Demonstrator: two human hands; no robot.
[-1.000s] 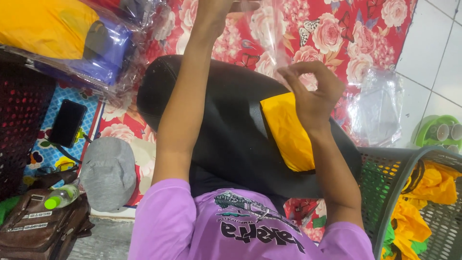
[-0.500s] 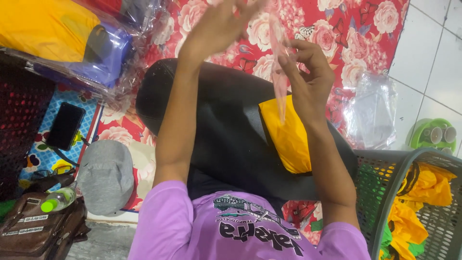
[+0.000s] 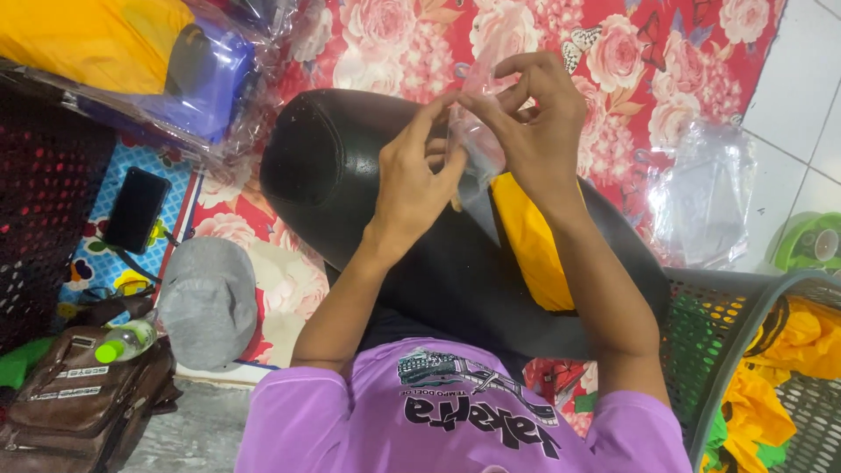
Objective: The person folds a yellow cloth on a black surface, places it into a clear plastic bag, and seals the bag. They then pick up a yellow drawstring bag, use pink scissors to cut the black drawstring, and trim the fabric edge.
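Pinched between both sets of fingertips, a clear plastic bag (image 3: 477, 131) hangs above the lap: the left hand (image 3: 419, 180) grips its left edge, the right hand (image 3: 534, 118) its top, over a folded yellow cloth (image 3: 530, 241) on black trousers (image 3: 350, 166).

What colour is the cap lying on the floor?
The cap is grey; the head view shows it, lower left.
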